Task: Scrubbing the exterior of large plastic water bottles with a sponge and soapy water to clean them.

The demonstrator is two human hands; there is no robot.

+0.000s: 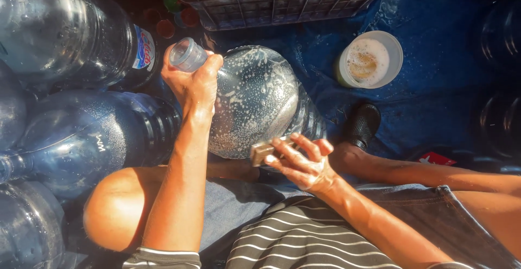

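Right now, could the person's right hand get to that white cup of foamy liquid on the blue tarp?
Probably yes. The right hand presses a scrubbing pad on the soapy jug; only bare blue tarp and a black shoe lie toward the cup.

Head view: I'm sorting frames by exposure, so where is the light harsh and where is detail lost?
Head view: hard sun glares on the soapy bottle, left hand and right hand; the right edge sinks into deep shadow; no obvious blur.

Crate (282, 3) and stacked jugs (59, 30), cut by edges
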